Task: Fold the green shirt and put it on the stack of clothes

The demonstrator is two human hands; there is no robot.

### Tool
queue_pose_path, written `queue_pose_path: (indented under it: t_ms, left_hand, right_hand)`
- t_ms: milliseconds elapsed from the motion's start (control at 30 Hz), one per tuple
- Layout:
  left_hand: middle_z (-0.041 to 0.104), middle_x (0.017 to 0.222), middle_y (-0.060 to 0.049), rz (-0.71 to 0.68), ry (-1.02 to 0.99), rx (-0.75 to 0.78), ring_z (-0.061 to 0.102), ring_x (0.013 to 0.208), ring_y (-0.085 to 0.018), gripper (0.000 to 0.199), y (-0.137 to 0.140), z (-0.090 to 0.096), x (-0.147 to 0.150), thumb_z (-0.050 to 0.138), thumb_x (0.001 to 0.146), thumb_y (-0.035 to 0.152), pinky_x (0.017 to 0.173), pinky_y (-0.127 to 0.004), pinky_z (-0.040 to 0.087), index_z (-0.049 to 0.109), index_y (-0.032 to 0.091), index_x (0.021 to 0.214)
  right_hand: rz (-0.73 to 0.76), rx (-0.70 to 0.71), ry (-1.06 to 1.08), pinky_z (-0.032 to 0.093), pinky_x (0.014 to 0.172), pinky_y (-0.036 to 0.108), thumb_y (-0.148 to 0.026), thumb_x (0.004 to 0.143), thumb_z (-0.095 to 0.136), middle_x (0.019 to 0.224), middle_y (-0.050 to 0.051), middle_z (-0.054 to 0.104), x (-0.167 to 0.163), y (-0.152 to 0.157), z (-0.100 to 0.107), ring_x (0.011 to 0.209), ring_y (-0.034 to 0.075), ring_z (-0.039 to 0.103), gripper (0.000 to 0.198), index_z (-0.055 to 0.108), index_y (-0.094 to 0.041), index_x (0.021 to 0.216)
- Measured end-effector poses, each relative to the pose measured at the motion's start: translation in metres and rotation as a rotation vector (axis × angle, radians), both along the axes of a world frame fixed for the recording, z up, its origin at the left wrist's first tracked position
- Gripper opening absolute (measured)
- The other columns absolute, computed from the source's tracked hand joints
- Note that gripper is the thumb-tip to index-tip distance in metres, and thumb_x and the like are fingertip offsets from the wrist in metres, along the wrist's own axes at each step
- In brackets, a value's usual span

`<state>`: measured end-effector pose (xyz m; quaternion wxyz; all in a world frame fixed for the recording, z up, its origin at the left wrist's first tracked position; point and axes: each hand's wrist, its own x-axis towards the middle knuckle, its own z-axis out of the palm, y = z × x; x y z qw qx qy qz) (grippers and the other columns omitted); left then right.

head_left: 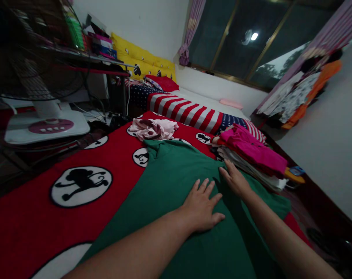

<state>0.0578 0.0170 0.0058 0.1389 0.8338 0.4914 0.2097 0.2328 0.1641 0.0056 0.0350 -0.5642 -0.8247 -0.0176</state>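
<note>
A green garment (176,174), it looks like a shirt, lies spread over a red blanket (117,151) printed with black monkeys in white ovals. My left hand (203,205) rests flat on the middle of the green cloth, its fingers spread. To its right, my right hand (235,178) touches the same cloth near the far edge, with fingers stretched out and nothing held. Just beyond my right hand sits a stack of folded clothes with a magenta garment (251,149) on top. Past the garment's far left corner lies a crumpled pale pink cloth (154,128).
A fan with a white base (46,124) stands at the left, beside a desk (100,66) loaded with boxes. Behind is a bed with a striped cover (184,110) and a yellow headboard cushion (143,58). Clothes (303,93) hang by the window at the right.
</note>
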Motion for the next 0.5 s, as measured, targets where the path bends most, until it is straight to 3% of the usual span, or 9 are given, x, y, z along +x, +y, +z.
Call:
queue_pose_path:
  t_ms: [100, 167, 233, 300, 367, 433, 500]
  left_hand:
    - [0.034, 0.151, -0.012, -0.003, -0.082, 0.014, 0.022, 0.142, -0.031, 0.053, 0.003, -0.002, -0.003, 0.051, 0.088, 0.051, 0.114, -0.054, 0.015, 0.054, 0.021, 0.131]
    - [0.052, 0.138, -0.009, 0.018, -0.212, 0.022, 0.039, 0.133, -0.028, 0.037, 0.008, -0.003, -0.006, 0.055, 0.087, 0.04, 0.112, -0.049, 0.025, 0.064, 0.021, 0.118]
    - [0.068, 0.115, -0.005, 0.081, -0.419, 0.023, 0.059, 0.112, -0.022, 0.025, 0.017, -0.003, -0.011, 0.054, 0.087, 0.029, 0.101, -0.038, 0.041, 0.071, 0.02, 0.104]
    - [0.074, 0.091, -0.002, 0.225, -0.629, 0.027, 0.068, 0.085, -0.016, 0.02, 0.029, 0.0, -0.023, 0.055, 0.086, 0.024, 0.082, -0.027, 0.051, 0.073, 0.019, 0.093]
    - [0.074, 0.08, -0.001, 0.409, -0.747, 0.052, 0.067, 0.067, -0.013, 0.019, 0.04, 0.007, -0.044, 0.055, 0.085, 0.022, 0.067, -0.022, 0.052, 0.073, 0.018, 0.089]
    - [0.073, 0.08, -0.003, 0.588, -0.771, 0.107, 0.066, 0.064, -0.013, 0.022, 0.048, 0.015, -0.075, 0.05, 0.088, 0.023, 0.064, -0.022, 0.051, 0.07, 0.017, 0.092]
    - [0.071, 0.091, -0.006, 0.775, -0.755, 0.181, 0.067, 0.077, -0.016, 0.023, 0.05, 0.022, -0.111, 0.045, 0.09, 0.021, 0.073, -0.025, 0.05, 0.067, 0.016, 0.097]
  right_hand:
    - [-0.029, -0.011, -0.002, 0.026, 0.109, 0.055, -0.039, 0.096, 0.03, 0.156, 0.01, 0.022, -0.011, -0.007, 0.005, 0.144, 0.025, 0.016, 0.055, 0.03, -0.019, 0.147]
    - [-0.07, -0.057, 0.028, 0.028, 0.107, 0.059, -0.038, 0.092, 0.04, 0.153, 0.014, 0.029, -0.025, -0.01, 0.011, 0.141, 0.03, 0.024, 0.054, 0.038, -0.016, 0.142]
    - [-0.071, -0.04, 0.215, 0.033, 0.105, 0.055, -0.034, 0.087, 0.05, 0.144, 0.019, 0.042, -0.046, -0.014, 0.017, 0.133, 0.033, 0.039, 0.053, 0.048, -0.011, 0.135]
    - [-0.011, -0.005, 0.516, 0.041, 0.1, 0.046, -0.031, 0.083, 0.053, 0.13, 0.019, 0.057, -0.072, -0.02, 0.02, 0.119, 0.03, 0.055, 0.047, 0.056, -0.009, 0.125]
    - [0.05, -0.006, 0.748, 0.048, 0.092, 0.039, -0.031, 0.083, 0.051, 0.114, 0.015, 0.067, -0.097, -0.031, 0.015, 0.101, 0.025, 0.064, 0.04, 0.062, -0.012, 0.115]
    - [0.091, -0.003, 0.83, 0.049, 0.088, 0.036, -0.031, 0.081, 0.051, 0.107, 0.012, 0.069, -0.116, -0.045, 0.005, 0.095, 0.022, 0.065, 0.034, 0.066, -0.014, 0.106]
    - [0.146, 0.032, 0.892, 0.046, 0.092, 0.037, -0.031, 0.077, 0.054, 0.107, 0.012, 0.067, -0.125, -0.056, -0.006, 0.1, 0.023, 0.063, 0.028, 0.069, -0.015, 0.095]
